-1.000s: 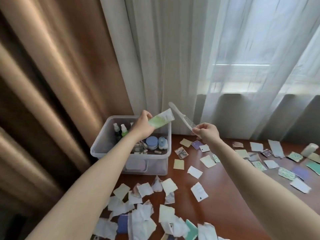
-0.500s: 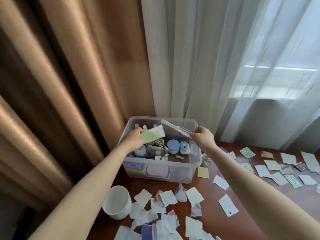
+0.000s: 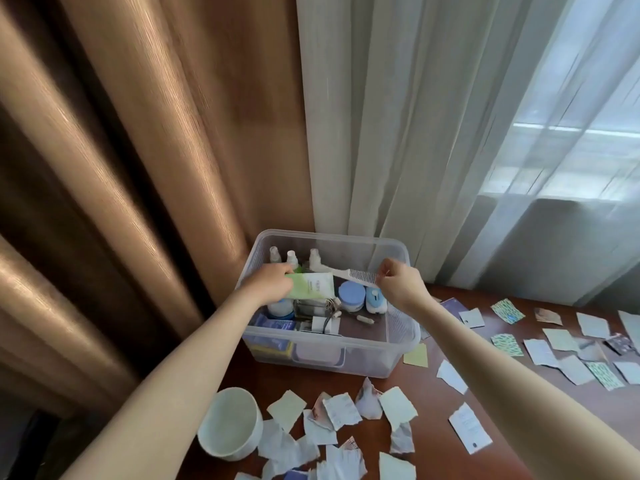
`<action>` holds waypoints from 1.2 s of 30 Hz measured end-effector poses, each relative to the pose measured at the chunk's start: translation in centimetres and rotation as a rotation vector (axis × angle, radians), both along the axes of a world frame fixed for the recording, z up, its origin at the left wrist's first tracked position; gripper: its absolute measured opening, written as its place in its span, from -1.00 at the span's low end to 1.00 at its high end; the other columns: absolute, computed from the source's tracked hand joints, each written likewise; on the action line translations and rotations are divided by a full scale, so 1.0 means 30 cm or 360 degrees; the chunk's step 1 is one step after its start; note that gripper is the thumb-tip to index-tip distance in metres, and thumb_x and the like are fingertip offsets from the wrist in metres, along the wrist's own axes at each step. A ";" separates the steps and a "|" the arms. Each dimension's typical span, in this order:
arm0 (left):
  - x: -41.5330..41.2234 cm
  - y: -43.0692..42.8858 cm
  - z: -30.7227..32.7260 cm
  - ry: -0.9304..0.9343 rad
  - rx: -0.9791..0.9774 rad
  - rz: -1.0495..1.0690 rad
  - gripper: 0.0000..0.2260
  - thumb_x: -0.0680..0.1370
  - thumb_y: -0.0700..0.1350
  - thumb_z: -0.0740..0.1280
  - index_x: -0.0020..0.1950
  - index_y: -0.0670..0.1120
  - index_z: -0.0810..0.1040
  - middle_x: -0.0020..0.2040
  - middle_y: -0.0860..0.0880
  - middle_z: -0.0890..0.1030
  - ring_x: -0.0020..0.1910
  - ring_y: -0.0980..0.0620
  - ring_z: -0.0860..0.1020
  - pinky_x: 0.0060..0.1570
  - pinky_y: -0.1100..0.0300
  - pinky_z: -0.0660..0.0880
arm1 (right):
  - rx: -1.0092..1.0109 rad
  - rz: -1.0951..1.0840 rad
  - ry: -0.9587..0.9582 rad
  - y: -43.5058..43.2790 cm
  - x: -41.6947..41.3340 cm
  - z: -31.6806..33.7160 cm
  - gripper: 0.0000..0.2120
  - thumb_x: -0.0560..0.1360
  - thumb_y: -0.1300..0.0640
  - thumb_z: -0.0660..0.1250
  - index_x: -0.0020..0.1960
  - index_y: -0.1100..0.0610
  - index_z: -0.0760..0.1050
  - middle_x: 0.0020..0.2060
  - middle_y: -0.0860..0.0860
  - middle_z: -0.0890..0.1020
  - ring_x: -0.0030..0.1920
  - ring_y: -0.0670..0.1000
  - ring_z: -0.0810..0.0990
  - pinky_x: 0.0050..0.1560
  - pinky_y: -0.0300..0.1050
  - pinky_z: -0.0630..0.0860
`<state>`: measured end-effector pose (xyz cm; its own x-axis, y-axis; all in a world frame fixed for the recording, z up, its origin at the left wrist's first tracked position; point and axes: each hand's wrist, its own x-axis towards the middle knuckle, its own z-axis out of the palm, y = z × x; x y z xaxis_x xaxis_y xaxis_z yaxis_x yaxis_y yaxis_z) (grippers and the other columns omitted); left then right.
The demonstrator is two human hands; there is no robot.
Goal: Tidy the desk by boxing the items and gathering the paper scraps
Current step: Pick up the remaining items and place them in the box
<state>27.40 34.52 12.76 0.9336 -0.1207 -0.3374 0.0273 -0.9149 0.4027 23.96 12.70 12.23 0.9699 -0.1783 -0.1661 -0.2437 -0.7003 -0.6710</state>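
Green and white, the soft tube (image 3: 313, 286) is in the left hand (image 3: 273, 284), whose fingers curl round one end. It hangs over the middle of the clear plastic box (image 3: 363, 362). It looks light and squishy, so hold it gently. The right hand (image 3: 398, 284) pinches the white comb (image 3: 349, 273) by its teeth end (thin, stiff, maybe slippery), above the box too. Paper scraps (image 3: 341, 410) lie across the brown wooden desk (image 3: 429, 420), bottom and right. A white bowl (image 3: 230, 424) stands lower left. There is a brown curtain (image 3: 138, 150) upper left and a thin white curtain (image 3: 415, 133) upper right.
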 end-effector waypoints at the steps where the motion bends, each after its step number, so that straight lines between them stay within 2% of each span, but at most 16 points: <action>1: 0.005 0.009 0.001 -0.0017 0.0049 0.0005 -0.66 0.51 -0.25 0.12 0.25 -0.08 0.47 0.18 -0.14 0.52 0.04 -0.08 0.48 -0.18 0.18 0.32 | -0.0031 0.0025 0.0032 0.012 0.008 -0.010 -0.83 0.46 0.33 0.12 -0.26 0.13 0.33 -0.18 0.12 0.50 -0.15 0.10 0.41 -0.32 -0.14 0.27; 3: 0.015 0.016 0.001 -0.0078 0.0109 0.0029 -0.64 0.51 -0.23 0.11 0.26 -0.03 0.47 0.19 -0.12 0.53 0.12 -0.10 0.49 -0.08 0.16 0.34 | -0.0072 0.0085 0.0146 0.040 0.023 -0.030 -0.86 0.45 0.32 0.13 -0.16 0.19 0.44 -0.14 0.12 0.51 -0.13 0.10 0.42 -0.30 -0.16 0.30; 5: 0.020 0.012 0.000 -0.0153 0.0115 0.0054 -0.63 0.54 -0.20 0.09 0.31 -0.01 0.45 0.23 -0.12 0.52 0.17 -0.11 0.48 0.01 0.12 0.37 | -0.0075 0.0159 0.0277 0.067 0.037 -0.056 -0.80 0.48 0.29 0.14 0.00 0.25 0.52 -0.09 0.14 0.53 -0.09 0.10 0.44 -0.17 -0.18 0.35; 6: 0.023 0.012 -0.004 -0.0180 0.0099 0.0061 -0.63 0.56 -0.19 0.07 0.33 -0.01 0.44 0.25 -0.13 0.51 0.18 -0.12 0.48 0.04 0.11 0.38 | -0.0064 0.0200 0.0337 0.083 0.042 -0.069 -0.79 0.49 0.28 0.15 0.02 0.25 0.53 -0.08 0.14 0.54 -0.09 0.09 0.45 -0.13 -0.17 0.36; 8: 0.026 0.015 -0.011 -0.0199 0.0067 0.0059 -0.64 0.59 -0.18 0.05 0.34 -0.04 0.43 0.25 -0.14 0.51 0.18 -0.13 0.48 0.06 0.11 0.38 | -0.0084 0.0246 0.0454 0.119 0.053 -0.092 -0.82 0.49 0.29 0.15 -0.10 0.24 0.53 -0.16 0.11 0.53 -0.18 0.09 0.48 -0.19 -0.18 0.39; 10: 0.030 0.020 -0.021 -0.0207 0.0047 0.0051 -0.65 0.60 -0.18 0.03 0.34 -0.06 0.43 0.25 -0.16 0.51 0.18 -0.14 0.48 0.09 0.10 0.38 | -0.0157 0.0237 0.0589 0.156 0.068 -0.107 -0.79 0.49 0.28 0.16 -0.31 0.23 0.44 -0.33 0.06 0.52 -0.40 0.01 0.46 -0.46 -0.28 0.39; 12: 0.033 0.020 -0.031 -0.0214 0.0031 0.0040 -0.66 0.62 -0.17 0.01 0.31 -0.08 0.44 0.23 -0.18 0.52 0.16 -0.15 0.49 0.09 0.09 0.39 | -0.0141 0.0179 0.0708 0.187 0.083 -0.124 -0.71 0.51 0.25 0.18 -0.39 0.17 0.34 -0.45 0.01 0.45 -0.49 -0.07 0.38 -0.64 -0.33 0.29; 15: 0.039 0.017 -0.042 -0.0198 0.0008 0.0036 -0.67 0.63 -0.15 -0.02 0.30 -0.09 0.43 0.21 -0.19 0.53 0.13 -0.15 0.50 0.04 0.09 0.40 | -0.0019 0.0104 0.0795 0.214 0.108 -0.156 -0.70 0.53 0.22 0.23 -0.37 0.17 0.35 -0.37 0.04 0.47 -0.47 -0.06 0.32 -0.51 -0.27 0.26; 18: 0.040 0.017 -0.046 -0.0194 -0.0013 0.0028 -0.66 0.64 -0.16 -0.02 0.32 -0.09 0.42 0.21 -0.20 0.52 0.14 -0.16 0.50 0.04 0.09 0.40 | 0.0110 0.0070 0.0860 0.234 0.127 -0.176 -0.71 0.53 0.19 0.29 -0.34 0.19 0.35 -0.20 0.08 0.56 -0.48 -0.06 0.29 -0.48 -0.26 0.24; 20: 0.039 0.016 -0.050 -0.0179 -0.0033 0.0030 -0.67 0.64 -0.16 -0.02 0.33 -0.11 0.41 0.20 -0.21 0.52 0.13 -0.16 0.50 0.04 0.08 0.40 | 0.0170 0.0048 0.0924 0.244 0.133 -0.186 -0.73 0.53 0.17 0.31 -0.29 0.19 0.32 -0.23 0.05 0.56 -0.45 -0.07 0.31 -0.47 -0.28 0.25; 23: 0.042 0.007 -0.060 -0.0143 -0.0048 0.0042 -0.68 0.65 -0.15 -0.02 0.32 -0.12 0.41 0.21 -0.20 0.51 0.14 -0.15 0.49 0.06 0.08 0.40 | 0.0440 -0.0022 0.0995 0.247 0.146 -0.206 -0.78 0.54 0.19 0.29 -0.21 0.19 0.29 -0.31 0.07 0.43 -0.31 -0.05 0.36 -0.40 -0.28 0.29; 26: 0.041 -0.008 -0.066 -0.0118 -0.0062 0.0051 -0.66 0.65 -0.15 -0.02 0.34 -0.12 0.40 0.24 -0.20 0.50 0.16 -0.14 0.49 0.08 0.09 0.40 | 0.0635 -0.0081 0.0998 0.230 0.142 -0.188 -0.92 0.55 0.24 0.25 -0.05 0.21 0.34 -0.23 0.08 0.37 -0.28 -0.03 0.38 -0.14 -0.21 0.49; 28: 0.038 -0.021 -0.066 -0.0105 -0.0070 0.0038 -0.66 0.65 -0.15 -0.02 0.35 -0.12 0.40 0.26 -0.20 0.49 0.18 -0.13 0.48 0.11 0.08 0.40 | 0.0693 -0.0052 0.0963 0.209 0.133 -0.175 -0.82 0.56 0.31 0.20 0.15 0.22 0.37 -0.23 0.05 0.37 -0.27 -0.02 0.42 0.01 -0.08 0.53; 30: 0.038 -0.033 -0.067 -0.0090 -0.0074 0.0021 -0.67 0.65 -0.14 -0.02 0.33 -0.12 0.41 0.26 -0.18 0.48 0.19 -0.13 0.47 0.15 0.05 0.42 | 0.0737 0.0010 0.0962 0.188 0.122 -0.160 -0.63 0.55 0.36 0.16 0.35 0.27 0.32 -0.24 0.02 0.40 -0.27 -0.03 0.44 -0.10 -0.04 0.52; 31: 0.038 -0.039 -0.068 -0.0085 -0.0073 0.0015 -0.67 0.65 -0.13 -0.02 0.32 -0.11 0.42 0.25 -0.18 0.49 0.18 -0.12 0.47 0.15 0.04 0.42 | 0.0723 0.0046 0.0981 0.180 0.115 -0.149 -0.60 0.55 0.38 0.14 0.39 0.29 0.29 -0.25 0.02 0.41 -0.27 -0.03 0.45 -0.15 -0.06 0.51; 36: 0.039 -0.075 -0.074 -0.0021 -0.0067 -0.0042 -0.69 0.65 -0.12 -0.01 0.28 -0.10 0.43 0.24 -0.16 0.48 0.17 -0.12 0.47 0.14 0.04 0.41 | 0.0471 0.0114 0.0981 0.117 0.109 -0.106 -0.61 0.56 0.39 0.11 0.38 0.35 0.28 -0.28 0.05 0.40 -0.28 0.01 0.45 -0.14 -0.08 0.51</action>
